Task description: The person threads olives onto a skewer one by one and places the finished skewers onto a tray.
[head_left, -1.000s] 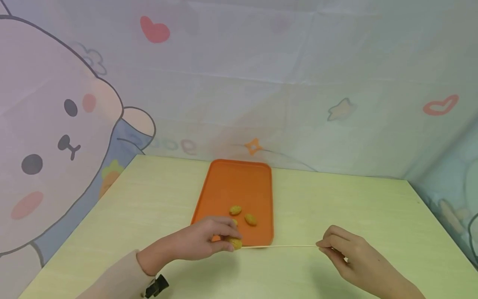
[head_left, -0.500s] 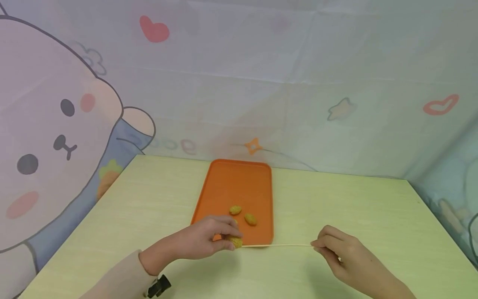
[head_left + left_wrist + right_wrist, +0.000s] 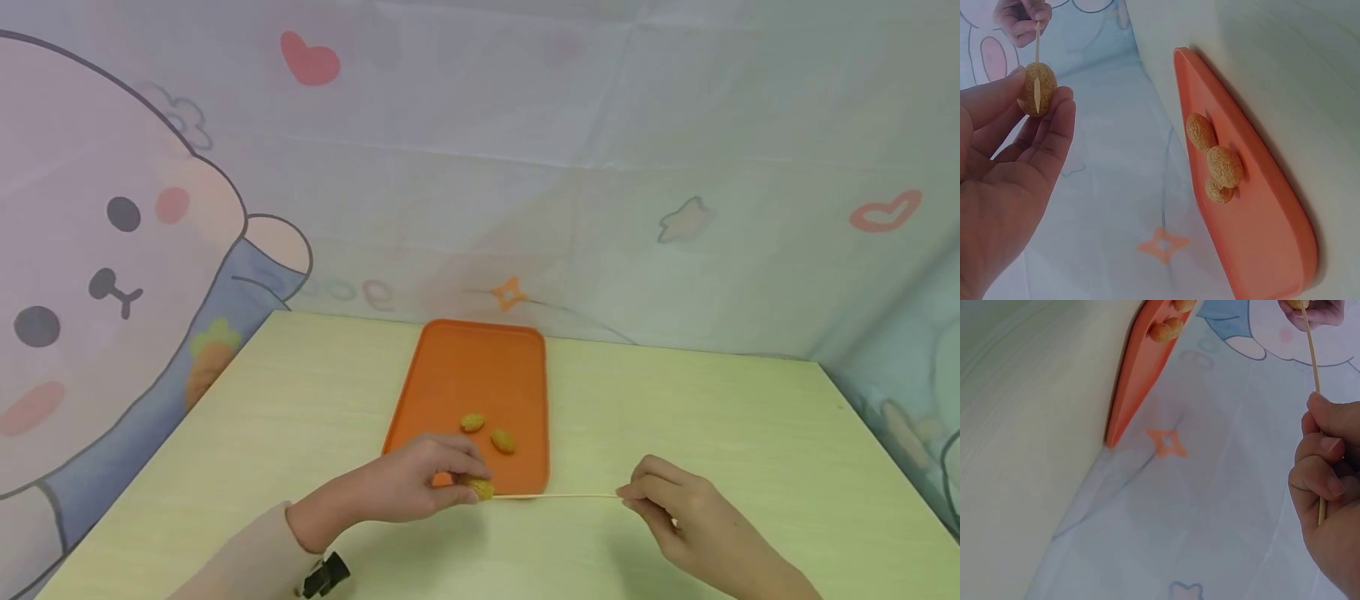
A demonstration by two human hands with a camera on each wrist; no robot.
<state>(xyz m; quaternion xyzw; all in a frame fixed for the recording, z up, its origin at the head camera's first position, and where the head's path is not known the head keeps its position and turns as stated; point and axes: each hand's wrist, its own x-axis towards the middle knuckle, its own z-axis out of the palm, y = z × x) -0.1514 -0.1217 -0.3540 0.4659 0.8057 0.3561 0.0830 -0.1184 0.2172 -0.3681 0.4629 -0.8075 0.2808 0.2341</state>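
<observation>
My left hand [image 3: 416, 482] pinches a wrinkled, golden-brown oval ball [image 3: 1027, 100] between thumb and fingertips, above the near edge of the orange tray [image 3: 483, 367]. Running sideways from the ball is a thin wooden skewer [image 3: 555, 497], and its pale pointed tip shows on the ball's face in the left wrist view. My right hand [image 3: 690, 518] grips the skewer further along, fingers curled round it and its rear end against the palm. Three similar balls lie on the tray, among them one ball [image 3: 503, 441] at the right; the left hand hides one in the head view.
Under the tray is a pale wooden table [image 3: 697, 417]. Behind it hangs a cloth backdrop [image 3: 600, 167] with printed hearts and a large cartoon bear [image 3: 97, 250]. A black clip-like object [image 3: 327, 575] sits by the left sleeve [image 3: 255, 558].
My right hand has moved left toward the ball, and less skewer shows between the hands. The left hand has shifted slightly right. The balls on the tray have stayed put.
</observation>
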